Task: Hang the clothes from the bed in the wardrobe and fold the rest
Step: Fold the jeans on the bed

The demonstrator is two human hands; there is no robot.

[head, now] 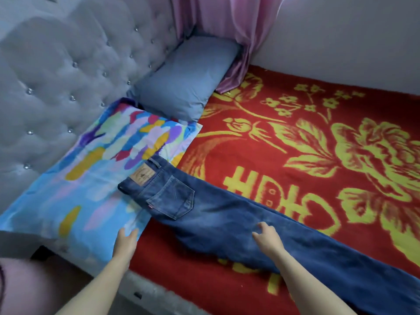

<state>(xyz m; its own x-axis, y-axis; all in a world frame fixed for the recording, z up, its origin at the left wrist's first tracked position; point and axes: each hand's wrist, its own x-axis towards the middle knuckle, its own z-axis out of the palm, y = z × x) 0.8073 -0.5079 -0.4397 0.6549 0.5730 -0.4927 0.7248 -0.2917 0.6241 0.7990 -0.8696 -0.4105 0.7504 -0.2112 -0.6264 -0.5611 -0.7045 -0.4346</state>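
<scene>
Red blanket covers the bed. Nearest, the left hand touches the pillow corner with straight fingers. The right hand rests spread-fingered on the jeans, which lie across the blanket with the waist on that pillow. Folding over that hump could skew the legs.

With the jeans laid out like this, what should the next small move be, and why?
Probably the left hand should move to the waistband to fold the jeans over: they lie flat, legs stacked, across the red blanket, and the right hand rests on the thigh.
</scene>
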